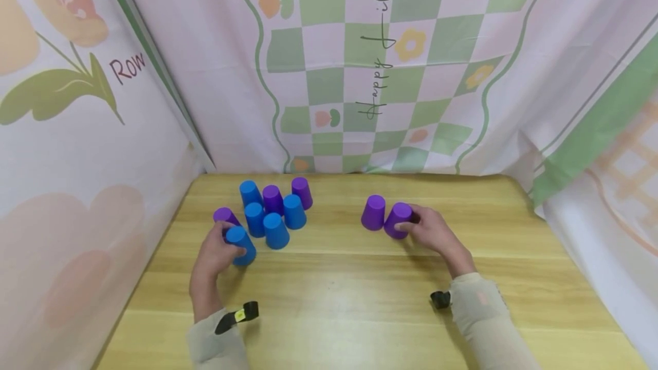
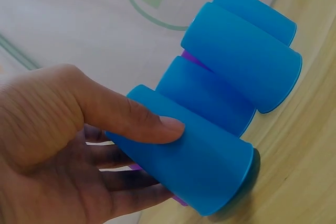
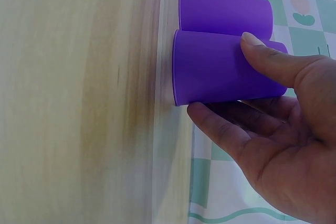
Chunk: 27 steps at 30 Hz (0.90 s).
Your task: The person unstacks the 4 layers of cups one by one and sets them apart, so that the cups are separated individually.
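On the left of the head view my left hand (image 1: 212, 253) grips an upside-down blue cup (image 1: 241, 249), thumb on the near side and fingers behind. The left wrist view shows the thumb (image 2: 170, 129) across this cup and a dark shadow by its rim. A purple cup (image 1: 224, 216) stands just behind that hand, partly hidden. To the right, my right hand (image 1: 434, 234) holds an upside-down purple cup (image 1: 394, 226) between thumb and fingers. Beside it, on its left, stands another purple cup (image 1: 374, 214); in the right wrist view (image 3: 226, 14) the two look side by side.
Close to the left hand several upside-down cups stand in a cluster, among them a front blue cup (image 1: 276, 233) and a back purple cup (image 1: 301, 193). They rest on a wooden table (image 1: 329, 301). Printed curtains (image 1: 329, 96) border the table's back and sides.
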Motion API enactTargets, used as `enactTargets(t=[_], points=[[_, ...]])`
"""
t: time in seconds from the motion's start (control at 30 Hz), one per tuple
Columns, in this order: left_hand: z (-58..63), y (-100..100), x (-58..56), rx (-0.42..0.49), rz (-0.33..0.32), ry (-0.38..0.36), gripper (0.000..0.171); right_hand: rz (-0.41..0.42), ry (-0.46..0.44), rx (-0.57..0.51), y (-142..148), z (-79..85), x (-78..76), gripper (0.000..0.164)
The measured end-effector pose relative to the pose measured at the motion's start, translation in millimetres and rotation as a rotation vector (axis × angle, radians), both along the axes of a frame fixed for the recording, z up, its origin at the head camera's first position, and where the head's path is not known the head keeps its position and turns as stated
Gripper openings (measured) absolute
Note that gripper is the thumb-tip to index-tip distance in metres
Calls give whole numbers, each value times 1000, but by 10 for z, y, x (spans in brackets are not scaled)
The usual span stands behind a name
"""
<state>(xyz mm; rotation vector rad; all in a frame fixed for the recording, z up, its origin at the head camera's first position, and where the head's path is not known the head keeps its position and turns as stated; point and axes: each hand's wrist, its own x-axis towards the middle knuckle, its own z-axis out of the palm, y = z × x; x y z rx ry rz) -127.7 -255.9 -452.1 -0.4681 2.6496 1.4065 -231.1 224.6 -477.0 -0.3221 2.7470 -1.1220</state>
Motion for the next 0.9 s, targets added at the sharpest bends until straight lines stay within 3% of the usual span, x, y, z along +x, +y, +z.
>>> enactTargets(t=[0.73, 0.9], points=[[12, 18, 16, -4, 18, -53, 58, -2, 2, 4, -10, -11, -9, 53], [55, 24, 28, -6, 19, -35, 59, -2, -3, 9, -13, -11, -13, 51]])
